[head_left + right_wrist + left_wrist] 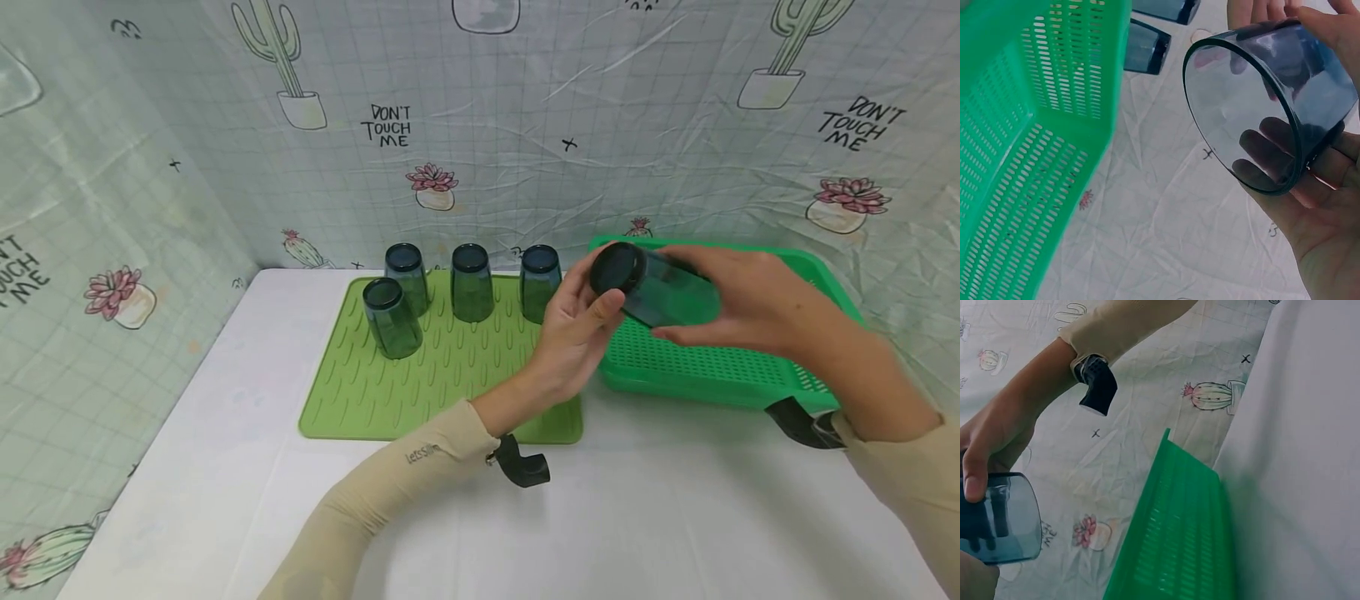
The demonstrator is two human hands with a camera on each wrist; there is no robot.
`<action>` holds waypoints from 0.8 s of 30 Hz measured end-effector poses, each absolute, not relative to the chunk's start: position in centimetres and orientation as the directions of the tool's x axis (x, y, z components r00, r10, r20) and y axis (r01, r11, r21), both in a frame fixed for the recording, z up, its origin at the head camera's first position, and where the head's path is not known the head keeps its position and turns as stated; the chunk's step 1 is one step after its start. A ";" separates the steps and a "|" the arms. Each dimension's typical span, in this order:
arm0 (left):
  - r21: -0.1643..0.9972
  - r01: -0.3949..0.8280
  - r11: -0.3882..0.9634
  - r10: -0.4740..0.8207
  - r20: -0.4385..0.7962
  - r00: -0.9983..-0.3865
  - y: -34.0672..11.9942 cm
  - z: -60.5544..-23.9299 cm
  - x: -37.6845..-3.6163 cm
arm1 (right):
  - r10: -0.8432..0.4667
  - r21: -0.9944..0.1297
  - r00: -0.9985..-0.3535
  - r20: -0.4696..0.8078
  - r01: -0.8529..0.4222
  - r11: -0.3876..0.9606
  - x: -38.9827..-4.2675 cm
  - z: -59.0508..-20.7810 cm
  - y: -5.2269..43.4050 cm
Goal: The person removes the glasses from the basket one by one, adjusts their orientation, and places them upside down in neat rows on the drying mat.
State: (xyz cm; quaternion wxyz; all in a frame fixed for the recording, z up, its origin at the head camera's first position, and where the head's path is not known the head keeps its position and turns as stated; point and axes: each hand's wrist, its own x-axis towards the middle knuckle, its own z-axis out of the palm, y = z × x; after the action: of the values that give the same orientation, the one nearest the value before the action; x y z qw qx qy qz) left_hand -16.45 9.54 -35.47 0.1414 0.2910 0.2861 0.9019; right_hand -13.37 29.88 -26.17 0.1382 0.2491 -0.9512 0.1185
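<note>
Right of centre in the head view, I hold a dark glass (656, 290) on its side, just above the near left corner of the green basket (720, 367). My right hand (738, 300) is wrapped over its body, fingers curled round it; my left hand (577, 329) pinches the base end, thumb on the rim there. From the right wrist, the open mouth faces the camera and my fingers show through the wall.

Left of centre lies the green mat (420, 392) on the white worktop (615, 517), with four glasses (471, 282) standing mouth down: three in a back row, one in front at the left.

To do this well, I judge I should keep both grips firm while tipping the glass mouth down, then lower it square onto a bare ridge of the mat, apart from the others so nothing knocks.
</note>
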 end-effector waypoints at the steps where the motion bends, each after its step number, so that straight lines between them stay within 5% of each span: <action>1: 0.605 -0.075 -0.793 0.416 0.446 -0.793 9.5 -35.5 -16.5 | -0.440 -0.162 -0.842 0.313 -0.503 0.849 -13.4 -26.2 29.8; 10: 0.670 0.056 -0.740 0.374 0.479 -0.794 8.0 -34.7 -17.1 | -0.437 -0.263 -0.871 0.226 -0.486 0.833 -13.7 -26.5 29.2; 24: 0.805 0.236 -0.545 0.338 0.468 -0.816 3.5 -33.4 -18.4 | -0.449 -0.233 -0.878 0.166 -0.477 0.847 -13.2 -26.9 30.6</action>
State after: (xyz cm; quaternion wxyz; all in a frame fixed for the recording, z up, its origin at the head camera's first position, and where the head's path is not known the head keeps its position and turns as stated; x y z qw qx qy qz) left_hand -18.44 3.55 -33.40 0.0311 0.3014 0.4762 0.8255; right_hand -13.15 30.57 -26.94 0.0529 0.2412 -0.9596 0.1346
